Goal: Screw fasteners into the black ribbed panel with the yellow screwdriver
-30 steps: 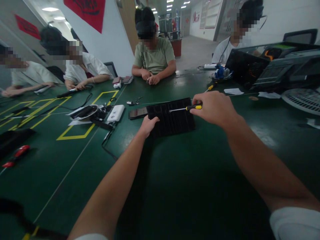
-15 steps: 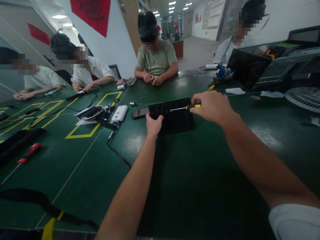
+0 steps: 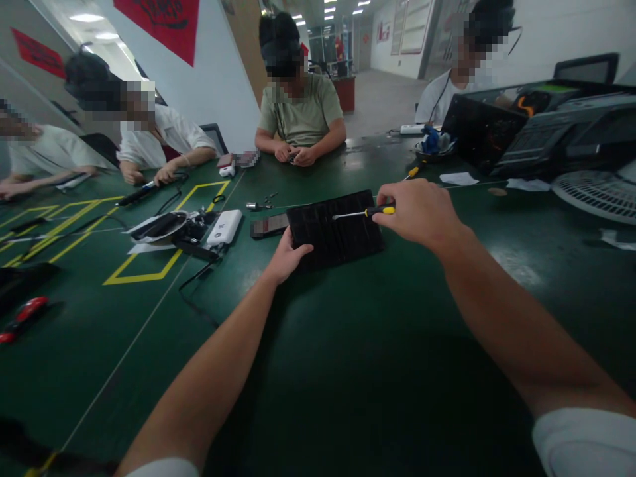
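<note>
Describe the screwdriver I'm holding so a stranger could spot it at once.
On the dark green table, find the flat black rectangular panel. The thin screwdriver with the yellow-and-black handle points across it, gripped by the right hand; the second yellow-handled screwdriver lies unheld farther back.

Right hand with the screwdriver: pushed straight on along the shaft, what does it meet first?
Probably the black panel, which the screwdriver in the right hand points across; whether its tip touches is unclear.

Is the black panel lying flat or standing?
Flat: the black panel lies on the green table, left hand on its corner, right hand holding a screwdriver.
</note>
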Action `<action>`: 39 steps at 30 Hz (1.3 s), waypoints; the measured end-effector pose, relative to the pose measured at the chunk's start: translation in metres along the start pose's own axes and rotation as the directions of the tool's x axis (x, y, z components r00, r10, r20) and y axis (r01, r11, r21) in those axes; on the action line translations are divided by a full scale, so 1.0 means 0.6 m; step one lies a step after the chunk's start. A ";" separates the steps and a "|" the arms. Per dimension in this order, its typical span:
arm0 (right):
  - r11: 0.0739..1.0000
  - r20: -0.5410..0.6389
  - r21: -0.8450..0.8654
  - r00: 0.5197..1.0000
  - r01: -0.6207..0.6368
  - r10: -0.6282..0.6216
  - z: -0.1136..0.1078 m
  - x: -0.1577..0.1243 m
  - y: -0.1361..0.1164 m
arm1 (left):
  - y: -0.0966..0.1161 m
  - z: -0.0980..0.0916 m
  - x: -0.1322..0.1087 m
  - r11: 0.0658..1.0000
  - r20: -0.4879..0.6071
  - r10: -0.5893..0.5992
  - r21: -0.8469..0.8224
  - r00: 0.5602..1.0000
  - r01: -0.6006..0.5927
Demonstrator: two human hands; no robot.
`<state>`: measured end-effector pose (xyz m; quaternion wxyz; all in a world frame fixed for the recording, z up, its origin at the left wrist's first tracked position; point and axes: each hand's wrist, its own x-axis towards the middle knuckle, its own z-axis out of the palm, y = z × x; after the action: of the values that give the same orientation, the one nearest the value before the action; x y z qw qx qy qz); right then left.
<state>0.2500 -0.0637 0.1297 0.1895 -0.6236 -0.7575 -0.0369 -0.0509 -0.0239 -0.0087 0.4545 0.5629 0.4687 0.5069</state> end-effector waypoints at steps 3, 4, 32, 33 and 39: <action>1.000 -0.004 -0.010 1.000 -0.006 0.006 0.000 0.001 0.001 | 0.009 -0.013 0.001 0.996 0.079 -0.091 0.005 0.993 0.091; 1.000 0.000 -0.013 1.000 -0.009 0.009 0.000 0.001 0.001 | 0.012 -0.015 0.001 0.991 0.096 -0.130 0.002 0.987 0.130; 0.998 0.043 -0.058 0.999 0.031 -0.028 -0.020 -0.015 -0.014 | 0.010 0.051 0.013 0.986 -0.210 -0.149 -0.109 0.966 0.129; 0.997 0.045 -0.062 0.998 0.035 -0.032 -0.020 -0.015 -0.012 | 0.010 0.051 0.012 0.986 -0.204 -0.147 -0.104 0.968 0.128; 0.997 0.032 -0.061 0.999 0.039 -0.037 -0.020 -0.013 -0.008 | 0.006 0.050 0.014 0.985 -0.223 -0.156 -0.111 0.962 0.134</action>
<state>0.2496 -0.0753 0.1394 0.1578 -0.6153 -0.7705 -0.0539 -0.0205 -0.0173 -0.0064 0.4591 0.4423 0.5336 0.5558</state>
